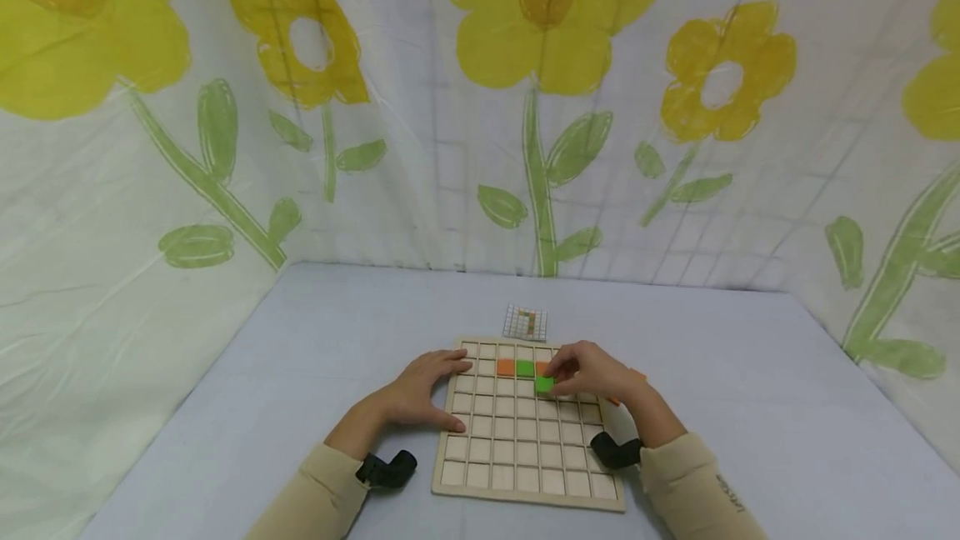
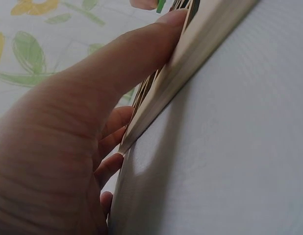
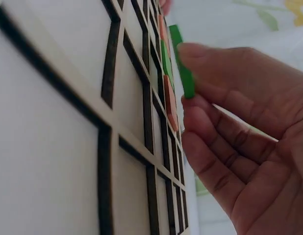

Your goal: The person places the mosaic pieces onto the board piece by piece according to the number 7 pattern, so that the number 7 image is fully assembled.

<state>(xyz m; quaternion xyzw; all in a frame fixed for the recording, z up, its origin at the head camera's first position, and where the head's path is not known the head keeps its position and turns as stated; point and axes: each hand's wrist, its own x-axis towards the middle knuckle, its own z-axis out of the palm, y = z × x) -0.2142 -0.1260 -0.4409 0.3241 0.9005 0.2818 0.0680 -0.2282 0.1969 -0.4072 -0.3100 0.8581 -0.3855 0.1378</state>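
Note:
A wooden grid board (image 1: 528, 480) lies flat on the table. My left hand (image 1: 414, 390) rests along its left edge, fingers spread, with thumb and fingertips on the frame. Between thumb and fingers, my right hand (image 1: 596, 373) pinches a green square tile (image 3: 183, 63), held tilted just over the grid in the right wrist view. In the board's second row from the far side sit an orange tile (image 1: 506, 367), a green tile (image 1: 524, 368) beside it, and another orange tile (image 3: 169, 102), partly covered by my right fingers in the head view.
A small card (image 1: 525, 322) with a printed grid pattern lies just beyond the board's far edge. Orange pieces (image 1: 638, 376) show partly behind my right wrist, right of the board. A flower-print curtain (image 1: 420, 148) hangs behind the white table (image 1: 360, 315).

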